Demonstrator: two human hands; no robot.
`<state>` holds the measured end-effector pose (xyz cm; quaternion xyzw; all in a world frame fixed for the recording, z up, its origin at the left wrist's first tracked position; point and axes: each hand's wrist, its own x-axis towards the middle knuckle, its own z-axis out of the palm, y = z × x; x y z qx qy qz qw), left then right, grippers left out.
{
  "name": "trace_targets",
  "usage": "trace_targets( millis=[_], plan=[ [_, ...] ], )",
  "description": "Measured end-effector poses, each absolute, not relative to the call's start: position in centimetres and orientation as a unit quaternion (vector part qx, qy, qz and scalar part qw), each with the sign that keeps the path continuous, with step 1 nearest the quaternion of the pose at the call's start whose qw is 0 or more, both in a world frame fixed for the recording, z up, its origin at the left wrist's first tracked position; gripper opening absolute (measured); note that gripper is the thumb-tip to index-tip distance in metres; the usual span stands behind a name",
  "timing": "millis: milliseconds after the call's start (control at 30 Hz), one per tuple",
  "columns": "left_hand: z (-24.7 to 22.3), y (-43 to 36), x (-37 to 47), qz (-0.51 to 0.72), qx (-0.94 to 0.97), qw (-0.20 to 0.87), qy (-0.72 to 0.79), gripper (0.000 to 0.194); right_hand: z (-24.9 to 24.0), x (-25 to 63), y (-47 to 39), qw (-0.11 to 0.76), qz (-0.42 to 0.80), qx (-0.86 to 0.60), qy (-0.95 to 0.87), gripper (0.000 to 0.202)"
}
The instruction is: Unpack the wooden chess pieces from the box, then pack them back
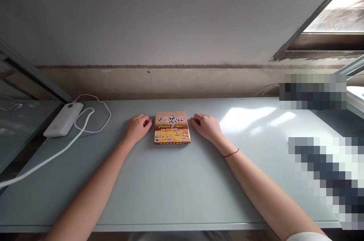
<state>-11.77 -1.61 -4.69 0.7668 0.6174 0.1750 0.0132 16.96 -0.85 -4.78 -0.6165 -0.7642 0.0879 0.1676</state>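
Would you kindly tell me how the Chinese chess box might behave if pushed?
The Chinese chess box looks like printed cardboard, so it is probably stiff yet dentable. Lying flat, it seems unlikely to tip or roll. The smooth-looking table would probably let it slide.

We count one left hand at nine o'clock of one Chinese chess box, one right hand at three, one red wrist cord at four and, farther out towards nine, one white power bank.
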Motion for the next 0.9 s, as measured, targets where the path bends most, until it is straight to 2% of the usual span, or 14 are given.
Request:
trace_targets(
  millis=[200, 300, 400, 533, 633, 767, 900],
  plan=[
    [-2.1, -3.1, -11.0, 0.251, 0.739, -0.034, 0.625, 0.033, -4.5, 16.0, -1.5, 0.32, 0.131, -0.599, -0.722, 0.04],
    [-0.9, -4.6, -9.3, 0.298, 0.78, -0.045, 0.548, 0.031, -4.6, 15.4, -1.7, 0.31, 0.146, -0.592, -0.73, 0.05],
    [-1.2, -5.9, -7.0, 0.29, 0.822, -0.007, 0.489, 0.027, -4.7, 15.1, -1.9, 0.279, 0.141, -0.576, -0.755, 0.056],
    [-2.6, -6.8, -5.2, 0.242, 0.831, 0.042, 0.499, 0.068, -4.5, 15.0, -2.4, 0.303, 0.167, -0.557, -0.755, 0.059],
    [-3.1, -6.9, -5.0, 0.229, 0.839, 0.036, 0.493, 0.084, -4.0, 14.9, -2.7, 0.354, 0.225, -0.524, -0.741, 0.054],
    [-3.1, -6.9, -4.9, 0.267, 0.839, -0.015, 0.474, 0.08, -3.5, 14.7, -3.0, 0.389, 0.282, -0.475, -0.737, 0.048],
    [-2.6, -7.1, -5.1, 0.318, 0.817, -0.005, 0.481, 0.074, -3.6, 14.5, -2.8, 0.39, 0.286, -0.492, -0.724, 0.045]
  ],
)
